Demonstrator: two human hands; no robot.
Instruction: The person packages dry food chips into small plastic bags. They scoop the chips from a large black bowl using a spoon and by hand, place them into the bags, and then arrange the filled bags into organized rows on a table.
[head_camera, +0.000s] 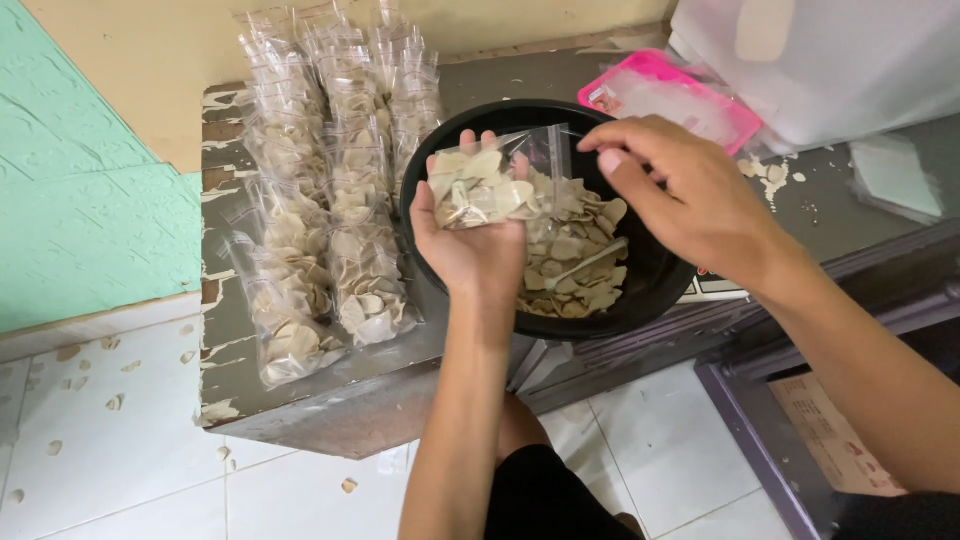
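My left hand (468, 245) lies palm up over a black bowl (650, 285) and holds a small clear plastic bag (485, 185) filled with pale beige chips. My right hand (690, 195) pinches the bag's open top edge at its right side. Loose chips (575, 265) of the same kind fill the bowl's bottom, with a pale spoon handle (590, 262) lying among them.
Several filled clear bags (325, 200) lie in rows on the worn grey table (300, 400) left of the bowl. A pink packet (675, 95) and a white plastic bag (830, 60) sit behind. Chip scraps dot the white floor tiles (110, 420).
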